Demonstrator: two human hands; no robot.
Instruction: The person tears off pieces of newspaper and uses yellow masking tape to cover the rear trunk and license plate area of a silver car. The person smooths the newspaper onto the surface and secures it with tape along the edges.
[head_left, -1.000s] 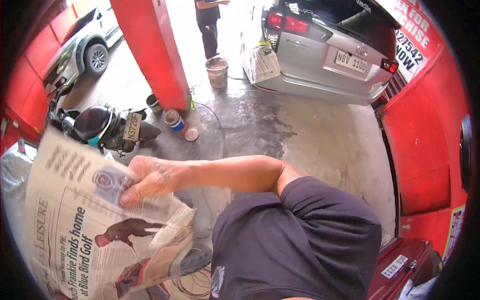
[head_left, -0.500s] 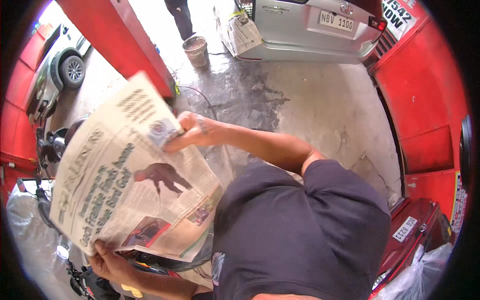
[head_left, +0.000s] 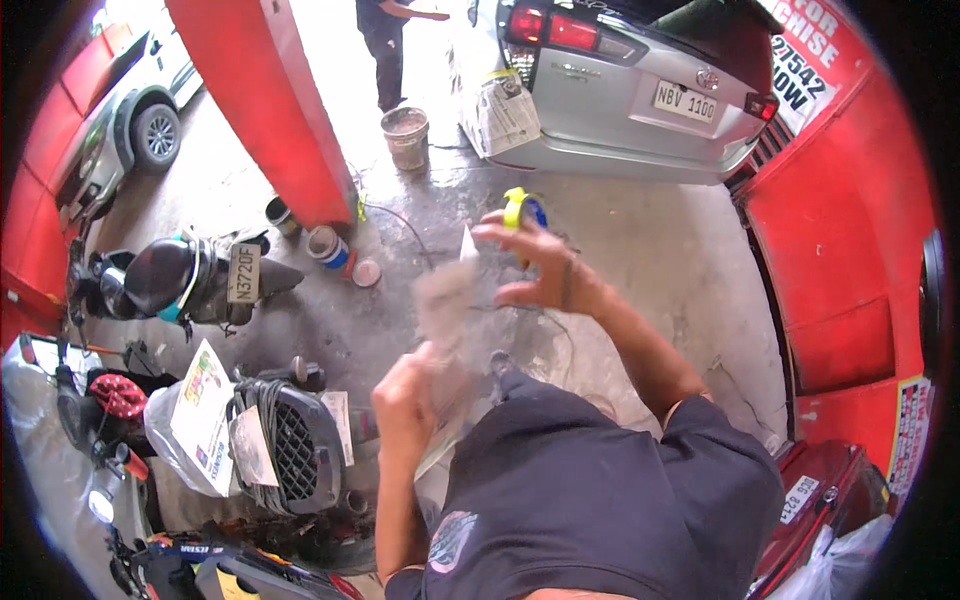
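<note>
My left hand (head_left: 405, 395) is raised in front of my body, closed around a sheet of newspaper (head_left: 445, 300). The paper is smeared by motion and seen almost edge-on. To the right and farther out is my right hand (head_left: 545, 262), its thumb and fingers spread apart. A bright yellow-green roll of tape (head_left: 514, 207), with some blue beside it, hangs at its fingers, partly hidden behind them. A small white pointed piece (head_left: 468, 245) shows by the fingertips; whether it belongs to the newspaper I cannot tell.
A silver car (head_left: 620, 110) with newspaper (head_left: 505, 115) on its rear corner stands ahead, near a bucket (head_left: 405, 138) and a standing person (head_left: 385, 50). A red pillar (head_left: 265, 100), cans (head_left: 327, 245), a motorcycle (head_left: 180, 280) and a black grille (head_left: 300, 450) are at left.
The newspaper, spread wide between both hands before, has swung right and turned edge-on. My right hand has left it and moved right; the tape roll has come into view.
</note>
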